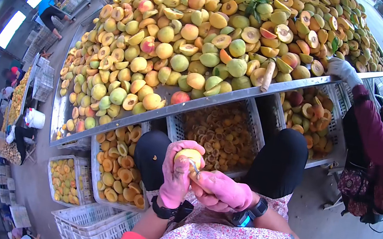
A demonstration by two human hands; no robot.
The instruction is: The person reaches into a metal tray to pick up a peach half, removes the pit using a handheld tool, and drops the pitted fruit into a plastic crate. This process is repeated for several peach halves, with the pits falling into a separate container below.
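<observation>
My left hand [173, 178], in a pink glove, is closed around a yellow peach [188, 156] held up above my lap. My right hand [226, 193], gloved alike, grips a small metal-tipped hand tool [195, 168] whose tip meets the fruit. The fingers cover most of the tool's handle, so its exact kind is hidden. Below and beyond my hands, a white crate [256, 124] between my knees holds peach scraps and pits [221, 138]. At the left, another crate [95, 182] is filled with pitted peach halves [122, 168].
A metal-rimmed table [178, 111] ahead bears a heap of whole and cut peaches [162, 51]. A wooden-handled tool [268, 75] lies at its edge. At the right, a co-worker's gloved hand [344, 71] touches the pile. Stacked crates [96, 226] stand at my left; more people work farther off.
</observation>
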